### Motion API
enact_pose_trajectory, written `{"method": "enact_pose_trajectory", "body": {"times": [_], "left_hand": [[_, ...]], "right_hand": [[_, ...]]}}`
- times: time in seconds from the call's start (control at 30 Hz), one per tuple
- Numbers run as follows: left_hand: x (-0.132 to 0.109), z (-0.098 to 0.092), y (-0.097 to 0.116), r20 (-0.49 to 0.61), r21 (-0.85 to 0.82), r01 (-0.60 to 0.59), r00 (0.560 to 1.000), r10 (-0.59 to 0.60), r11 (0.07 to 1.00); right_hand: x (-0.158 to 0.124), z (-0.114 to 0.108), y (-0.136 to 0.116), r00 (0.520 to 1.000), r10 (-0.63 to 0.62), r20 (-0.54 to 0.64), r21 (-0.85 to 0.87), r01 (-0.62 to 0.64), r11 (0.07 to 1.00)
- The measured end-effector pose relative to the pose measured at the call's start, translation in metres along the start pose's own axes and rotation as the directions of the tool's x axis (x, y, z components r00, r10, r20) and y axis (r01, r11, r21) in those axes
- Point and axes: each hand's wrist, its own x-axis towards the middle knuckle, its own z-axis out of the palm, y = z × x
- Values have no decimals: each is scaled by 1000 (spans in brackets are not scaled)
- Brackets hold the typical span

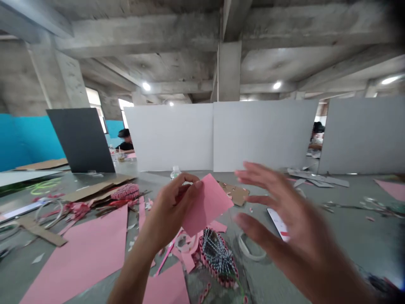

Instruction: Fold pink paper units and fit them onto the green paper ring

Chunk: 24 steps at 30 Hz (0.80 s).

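My left hand pinches a small piece of pink paper by its upper left edge, holding it above the table. To the right of the paper, my right hand is raised with fingers apart and nothing in it, slightly smeared by motion. Below the paper lies an oval piece with a pink scalloped rim and dark, pale-flecked strands crossing its inside. A roll of tape lies beside it, under my right hand. Pink paper scraps are scattered to its left.
Large pink sheets cover the left front of the table. Behind them are cardboard strips and a pink coiled piece. White partition boards and a dark board stand at the back. A phone-like object lies right. Two people sit beyond.
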Motion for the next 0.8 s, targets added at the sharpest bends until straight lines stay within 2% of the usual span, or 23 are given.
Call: {"method": "enact_pose_trajectory", "body": {"times": [0.07, 0.13, 0.17, 0.2, 0.27, 0.4, 0.47, 0.63, 0.8], "left_hand": [[5, 6, -10, 9, -53, -11, 1000, 11, 999], [8, 11, -18, -8, -32, -23, 1000, 22, 999], [9, 13, -20, -5, -17, -28, 1000, 28, 999], [10, 15, -22, 14, -4, -32, 999, 32, 999], [10, 18, -25, 33, 48, -67, 997, 65, 997], [3, 23, -26, 55, 324, -202, 979, 195, 924], [0, 26, -26, 95, 408, -216, 976, 194, 887], [1, 29, -30, 132, 366, -238, 970, 203, 900], [7, 24, -40, 128, 325, -271, 962, 242, 906]], "right_hand": [[16, 16, 9, 981, 56, 186, 67, -70, 995], [28, 27, 24, 913, 93, 398, 205, -187, 961], [32, 30, 32, 885, 88, 456, 254, -225, 941], [36, 33, 39, 877, 94, 472, 282, -251, 926], [39, 36, 51, 888, 124, 442, 283, -269, 921], [41, 41, 61, 927, 152, 342, 246, -244, 938], [41, 44, 60, 930, 176, 323, 227, -256, 940], [40, 45, 54, 932, 193, 308, 196, -260, 945], [43, 38, 56, 919, 118, 377, 317, -248, 915]]}}
